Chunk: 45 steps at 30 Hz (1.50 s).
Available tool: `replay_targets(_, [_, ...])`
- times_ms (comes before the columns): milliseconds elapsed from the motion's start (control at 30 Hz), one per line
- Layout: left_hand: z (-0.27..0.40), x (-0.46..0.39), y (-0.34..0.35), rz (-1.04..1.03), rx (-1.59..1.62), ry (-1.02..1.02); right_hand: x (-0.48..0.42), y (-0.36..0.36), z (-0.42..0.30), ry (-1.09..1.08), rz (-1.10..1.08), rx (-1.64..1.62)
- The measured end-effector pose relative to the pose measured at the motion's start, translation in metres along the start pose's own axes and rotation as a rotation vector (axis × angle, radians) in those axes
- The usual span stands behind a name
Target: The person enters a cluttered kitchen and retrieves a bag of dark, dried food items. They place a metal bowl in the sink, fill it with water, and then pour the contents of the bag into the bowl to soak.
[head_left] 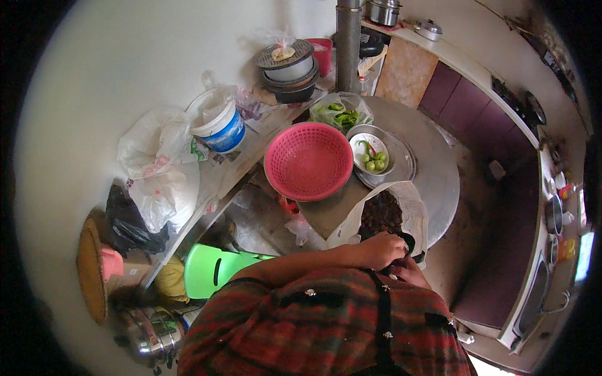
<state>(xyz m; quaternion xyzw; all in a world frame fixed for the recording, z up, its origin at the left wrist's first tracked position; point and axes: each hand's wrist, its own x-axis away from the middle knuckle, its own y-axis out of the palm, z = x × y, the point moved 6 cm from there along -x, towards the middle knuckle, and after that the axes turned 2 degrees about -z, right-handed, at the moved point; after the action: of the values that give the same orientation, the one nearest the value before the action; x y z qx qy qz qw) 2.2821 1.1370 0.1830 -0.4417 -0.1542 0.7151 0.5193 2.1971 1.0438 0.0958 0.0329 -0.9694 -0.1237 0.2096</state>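
Observation:
Close against my plaid shirt (320, 319), my left hand (383, 250) is curled in a fist, with a black strap (410, 243) coming out of it. My right hand (410, 272) is just below and to the right, its fingers bent close to the left hand. Whatever lies between its fingers is mostly hidden. Directly beyond my hands stands a wide-mouthed white bag (414, 199) with dark brown dried pieces (382, 214) inside. Farther off is a pink plastic colander (308, 162). Beside it, a metal bowl (364, 131) holds several small green round vegetables (374, 162) and chillies (371, 148).
The round metal table (435, 174) carries a clear bag of green peppers (345, 115) at the back. On the left shelf stand a white-and-blue bucket (218, 122), stacked pots (289, 75) and plastic bags (160, 164). A green plastic chair (204, 270) is at my left, purple cabinets (498, 277) at right.

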Motion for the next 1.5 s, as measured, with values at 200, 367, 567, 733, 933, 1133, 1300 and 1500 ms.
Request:
replay_targets(200, [0.007,-0.001,-0.013,0.056,-0.123,0.119,-0.002,0.022,-0.04,-0.228,0.048,-0.208])
replay_targets(367, [-0.002,0.012,-0.031,0.073,0.006,0.125,-0.01,0.03,-0.051,-0.29,0.076,-0.123])
replay_targets(567, [-0.03,0.045,-0.069,0.067,0.177,-0.147,-0.009,0.025,-0.056,-0.24,0.13,-0.016])
replay_targets(733, [-0.017,0.032,-0.066,0.102,0.012,0.045,-0.017,0.041,-0.059,-0.258,-0.031,0.006])
replay_targets(933, [-0.023,0.036,-0.06,0.076,0.049,0.08,-0.023,0.035,-0.047,-0.106,0.156,-0.113])
replay_targets(1133, [-0.139,0.141,-0.129,0.681,-0.016,-0.629,-0.02,0.032,-0.043,-0.09,0.242,-0.059])
replay_targets(1300, [-0.211,0.254,-0.171,0.548,-0.687,-1.292,-0.014,0.033,-0.045,-0.044,0.357,-0.073])
replay_targets(1500, [-0.261,0.302,-0.158,0.562,-0.328,-1.727,-0.013,0.038,-0.045,0.018,0.391,-0.079])
